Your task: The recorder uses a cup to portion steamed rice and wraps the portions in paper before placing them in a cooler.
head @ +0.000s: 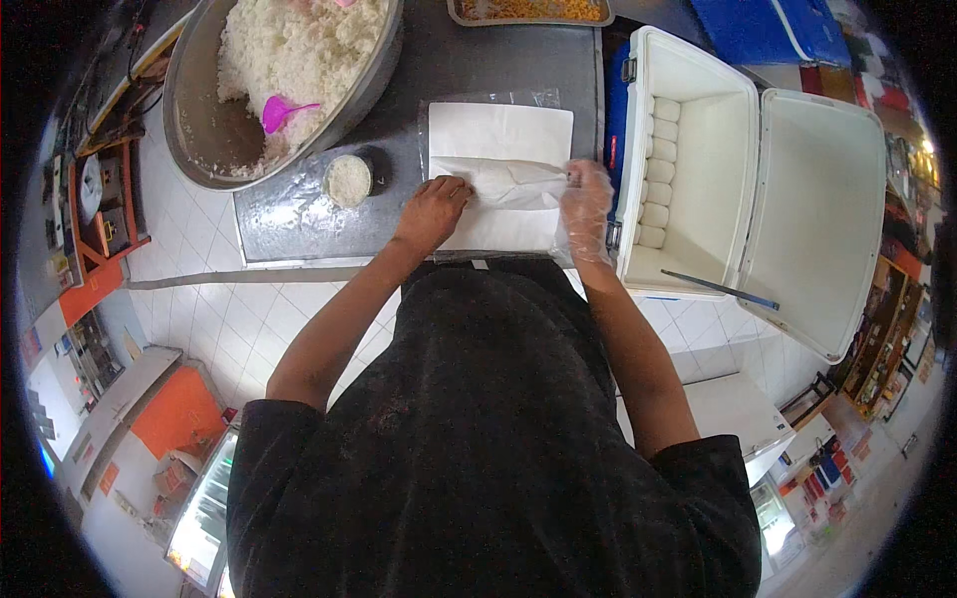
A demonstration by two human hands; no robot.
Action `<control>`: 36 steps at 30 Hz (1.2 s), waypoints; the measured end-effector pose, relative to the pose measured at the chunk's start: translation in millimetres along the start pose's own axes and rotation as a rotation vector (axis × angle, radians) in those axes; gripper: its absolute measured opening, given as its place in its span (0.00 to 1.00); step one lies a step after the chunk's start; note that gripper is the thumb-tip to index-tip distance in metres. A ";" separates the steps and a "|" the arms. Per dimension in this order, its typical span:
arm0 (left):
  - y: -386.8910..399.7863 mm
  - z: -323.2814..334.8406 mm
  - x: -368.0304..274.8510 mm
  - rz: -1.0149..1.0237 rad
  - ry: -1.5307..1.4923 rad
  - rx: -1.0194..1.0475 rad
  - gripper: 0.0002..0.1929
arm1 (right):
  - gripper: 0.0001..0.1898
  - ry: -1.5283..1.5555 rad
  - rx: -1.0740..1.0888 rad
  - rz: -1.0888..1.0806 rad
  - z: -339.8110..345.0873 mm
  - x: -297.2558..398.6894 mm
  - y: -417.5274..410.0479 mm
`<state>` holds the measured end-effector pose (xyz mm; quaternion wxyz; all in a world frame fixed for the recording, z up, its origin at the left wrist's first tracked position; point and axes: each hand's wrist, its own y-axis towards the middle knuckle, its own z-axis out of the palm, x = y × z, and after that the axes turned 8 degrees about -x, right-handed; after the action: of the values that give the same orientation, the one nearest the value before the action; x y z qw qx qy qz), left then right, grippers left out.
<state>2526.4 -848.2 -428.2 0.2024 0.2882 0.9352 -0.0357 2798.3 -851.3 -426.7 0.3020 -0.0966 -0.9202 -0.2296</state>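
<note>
White paper sheets (501, 131) lie on a clear plastic sheet on the dark tabletop in front of me. Across them is a white folded paper or film bundle (516, 183); what is inside it is hidden. My bare left hand (441, 209) rests on the bundle's left end with its fingers bent. At the right end, my right hand (587, 198), in a clear plastic glove, has its fingers closed on the bundle's tip. Left of my left hand stands a round container of white rice (349, 181).
A large metal bowl of rice (299, 52) with a pink scoop (280, 112) stands upper left. A tray (532, 21) of yellowish bits is at the far edge. On the right, an open cooler (691, 157) holds several white wrapped rolls (658, 172), its lid (815, 217) swung right.
</note>
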 end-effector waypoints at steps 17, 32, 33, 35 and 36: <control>14.7 -28.3 -35.5 -0.038 0.074 0.084 0.29 | 0.30 0.357 0.408 0.834 -10.1 -15.5 7.5; 45.8 8.3 1.9 -0.497 -0.371 0.053 0.08 | 0.05 0.002 0.438 0.213 50.1 27.5 -11.9; 52.1 5.7 5.6 -0.453 -0.243 0.160 0.08 | 0.05 0.001 0.441 0.211 49.3 30.3 -8.0; 62.1 4.6 2.2 -0.436 -0.051 0.154 0.10 | 0.09 -0.031 0.406 0.060 47.0 35.4 -0.1; 69.9 -1.4 -0.6 -0.270 0.087 0.040 0.12 | 0.09 -0.034 0.405 0.062 45.8 32.2 0.1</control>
<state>2565.0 -790.2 -423.2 0.1495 0.1649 0.9725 -0.0687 2749.2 -827.9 -440.0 0.3066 -0.0661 -0.9491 -0.0289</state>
